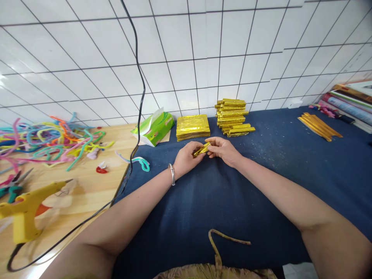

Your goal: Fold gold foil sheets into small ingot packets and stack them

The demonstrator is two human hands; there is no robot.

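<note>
A small folded piece of gold foil [202, 150] is held between both hands above the dark blue cloth [186, 209]. My left hand [187, 158], with a silver bangle at its wrist, grips the foil's left part. The thumb and fingers of my right hand [222, 150] pinch its right end. Just behind the hands lies a flat stack of gold foil sheets [193, 126]. Right of that stack, a pile of narrow folded gold foil strips [233, 114] rests near the wall.
A green tissue pack [155, 128] sits left of the stack. Colourful pipe cleaners [58, 141], pliers [14, 186] and a yellow glue gun [27, 209] lie on the wooden surface. A black cable [141, 97] hangs at left. Orange-gold strips [318, 126] and books [353, 106] are at right.
</note>
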